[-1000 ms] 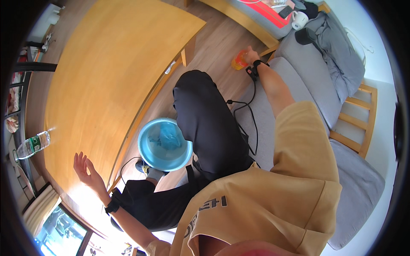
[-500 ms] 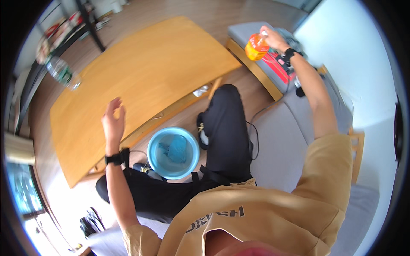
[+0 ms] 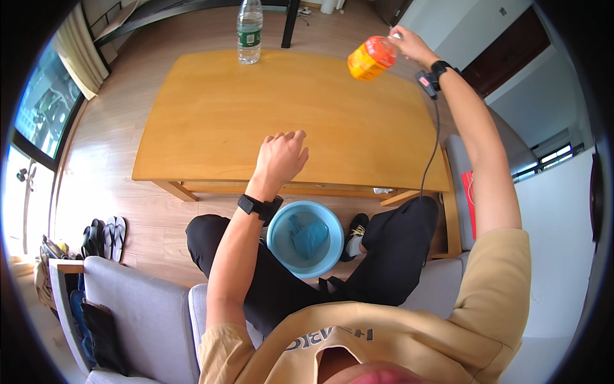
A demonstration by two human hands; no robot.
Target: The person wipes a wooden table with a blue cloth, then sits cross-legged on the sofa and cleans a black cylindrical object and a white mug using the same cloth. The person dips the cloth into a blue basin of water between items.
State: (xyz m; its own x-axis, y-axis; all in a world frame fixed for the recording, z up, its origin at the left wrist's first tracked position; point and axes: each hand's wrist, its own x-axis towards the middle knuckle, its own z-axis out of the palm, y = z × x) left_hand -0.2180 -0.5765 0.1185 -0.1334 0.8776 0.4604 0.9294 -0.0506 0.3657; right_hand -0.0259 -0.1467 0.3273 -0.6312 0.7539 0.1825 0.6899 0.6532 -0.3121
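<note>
Over the far right part of the wooden table (image 3: 275, 109), my right hand (image 3: 412, 46) grips a small drink bottle (image 3: 372, 59) at its cap end. The bottle has an orange-red and yellow wrap and hangs tilted, its base toward the lower left. My left hand (image 3: 281, 155) is above the table's near edge, back upward, fingers loosely bent and a little apart. Nothing shows in it. A clear water bottle (image 3: 249, 38) with a green label stands upright near the table's far edge.
A light blue basin (image 3: 275, 240) with crumpled blue stuff in it sits on the floor between my feet. Grey sofa seats (image 3: 137, 313) lie around me. A cable (image 3: 435, 144) runs down from my right wrist device. Slippers (image 3: 115, 237) are at left, a red flat item (image 3: 469, 198) at right.
My view has swung to the right-way-round of the table, now facing it squarely. My right hand still holds the drink bottle, now over the table. My left hand's fingers are more bent.
</note>
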